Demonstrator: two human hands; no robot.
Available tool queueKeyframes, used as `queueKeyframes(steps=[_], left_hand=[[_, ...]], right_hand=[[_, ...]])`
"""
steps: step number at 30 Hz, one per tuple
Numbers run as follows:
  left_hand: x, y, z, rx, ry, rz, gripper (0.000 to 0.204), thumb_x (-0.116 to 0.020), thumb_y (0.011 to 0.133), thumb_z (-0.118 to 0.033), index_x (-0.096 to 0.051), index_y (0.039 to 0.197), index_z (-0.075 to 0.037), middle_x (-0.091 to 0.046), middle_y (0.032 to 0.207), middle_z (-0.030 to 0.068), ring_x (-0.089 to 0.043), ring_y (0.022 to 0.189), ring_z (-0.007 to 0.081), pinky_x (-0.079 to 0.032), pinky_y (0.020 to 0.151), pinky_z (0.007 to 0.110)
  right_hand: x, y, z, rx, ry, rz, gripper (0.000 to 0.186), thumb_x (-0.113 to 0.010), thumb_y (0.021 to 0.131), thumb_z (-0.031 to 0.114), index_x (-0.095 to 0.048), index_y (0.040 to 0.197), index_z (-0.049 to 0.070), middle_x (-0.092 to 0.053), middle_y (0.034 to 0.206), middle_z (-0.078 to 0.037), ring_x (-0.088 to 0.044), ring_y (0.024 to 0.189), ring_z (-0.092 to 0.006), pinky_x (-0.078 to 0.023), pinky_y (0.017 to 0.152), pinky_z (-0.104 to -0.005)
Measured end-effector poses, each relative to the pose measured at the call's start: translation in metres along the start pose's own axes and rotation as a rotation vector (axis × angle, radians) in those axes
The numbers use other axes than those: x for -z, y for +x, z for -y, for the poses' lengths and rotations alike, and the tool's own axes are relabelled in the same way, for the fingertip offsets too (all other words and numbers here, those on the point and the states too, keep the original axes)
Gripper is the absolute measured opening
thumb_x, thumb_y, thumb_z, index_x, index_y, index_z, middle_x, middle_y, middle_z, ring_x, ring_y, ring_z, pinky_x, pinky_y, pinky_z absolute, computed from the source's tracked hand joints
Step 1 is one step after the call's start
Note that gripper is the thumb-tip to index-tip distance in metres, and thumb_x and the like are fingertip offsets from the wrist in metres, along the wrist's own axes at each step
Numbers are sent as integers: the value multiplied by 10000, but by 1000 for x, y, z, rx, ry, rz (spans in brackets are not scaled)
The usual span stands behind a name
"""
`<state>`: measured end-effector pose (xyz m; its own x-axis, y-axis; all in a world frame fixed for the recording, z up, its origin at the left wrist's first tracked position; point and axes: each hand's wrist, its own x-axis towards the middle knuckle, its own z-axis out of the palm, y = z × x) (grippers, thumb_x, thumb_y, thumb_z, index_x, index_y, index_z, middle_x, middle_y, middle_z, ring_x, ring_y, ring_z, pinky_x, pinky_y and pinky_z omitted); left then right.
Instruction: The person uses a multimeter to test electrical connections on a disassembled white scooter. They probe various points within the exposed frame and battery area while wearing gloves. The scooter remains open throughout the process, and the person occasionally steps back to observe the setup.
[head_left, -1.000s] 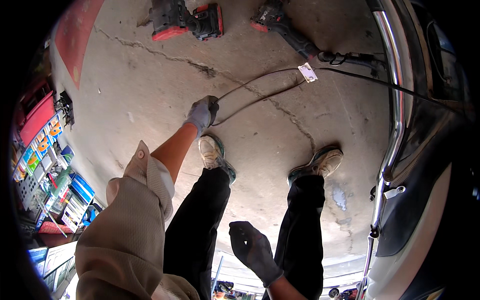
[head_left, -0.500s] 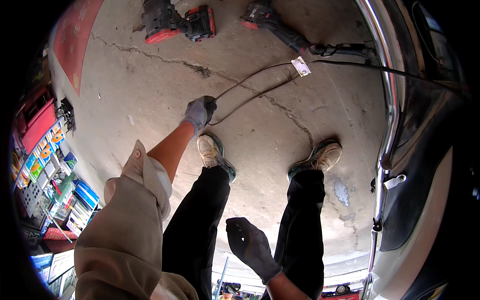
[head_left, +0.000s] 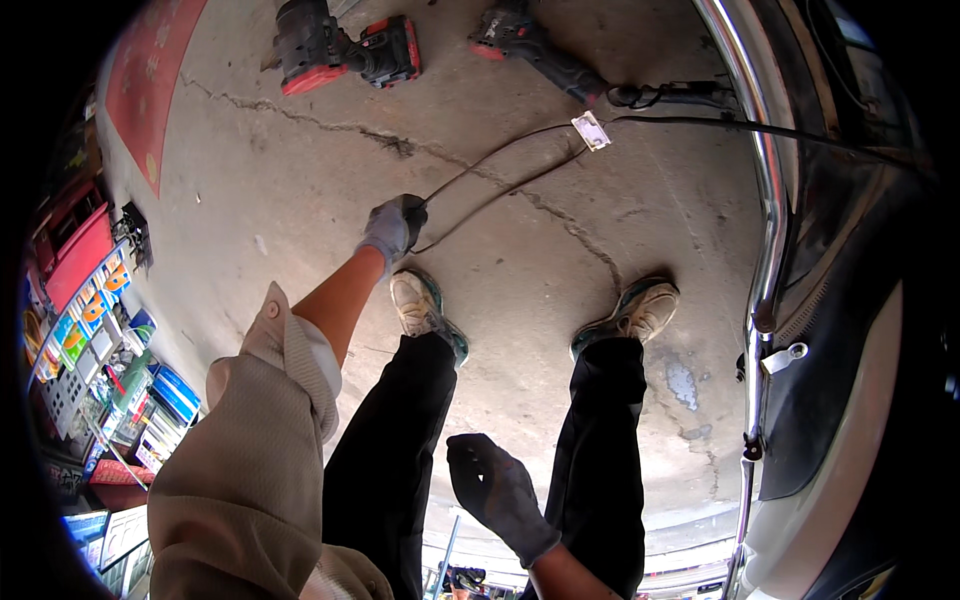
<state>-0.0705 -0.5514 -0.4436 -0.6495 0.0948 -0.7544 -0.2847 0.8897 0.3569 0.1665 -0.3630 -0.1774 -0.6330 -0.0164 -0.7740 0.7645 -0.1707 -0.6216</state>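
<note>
My left hand, in a grey glove, reaches down to the concrete floor and grips the looped end of a thin black cable. The cable runs up and right past a small white tag toward a dark vehicle body. My right hand, in a dark glove, hangs loosely open over my legs and holds nothing. My two shoes stand on the floor just below the left hand.
Two red-and-black power tools lie on the cracked concrete floor at the top. A chrome bar edges the vehicle on the right. Shelves of coloured boxes stand at the left, beside a red mat.
My left hand stays shut on the cable end near my left shoe. My right hand has shifted slightly; the view has drifted a little.
</note>
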Motion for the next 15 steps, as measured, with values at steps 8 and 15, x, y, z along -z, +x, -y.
queueKeyframes(steps=[8, 15], left_hand=[[-7, 10, 16, -117, 36, -80, 193, -536, 865, -41, -599, 1043, -1, -640, 832, 49, -563, 723, 108, -468, 661, 242], [-8, 10, 1, -66, -65, -117, 171, -525, 882, -95, -609, 1009, -16, -630, 791, 68, -568, 705, 128, -470, 658, 267]], right_hand=[[7, 1, 8, -57, -26, 52, 183, -597, 812, 28, -598, 992, 56, -660, 835, -138, -669, 751, -227, -513, 642, -308], [5, 1, 3, -54, -29, 39, 183, -599, 812, 30, -599, 993, 62, -659, 835, -134, -668, 756, -225, -512, 644, -308]])
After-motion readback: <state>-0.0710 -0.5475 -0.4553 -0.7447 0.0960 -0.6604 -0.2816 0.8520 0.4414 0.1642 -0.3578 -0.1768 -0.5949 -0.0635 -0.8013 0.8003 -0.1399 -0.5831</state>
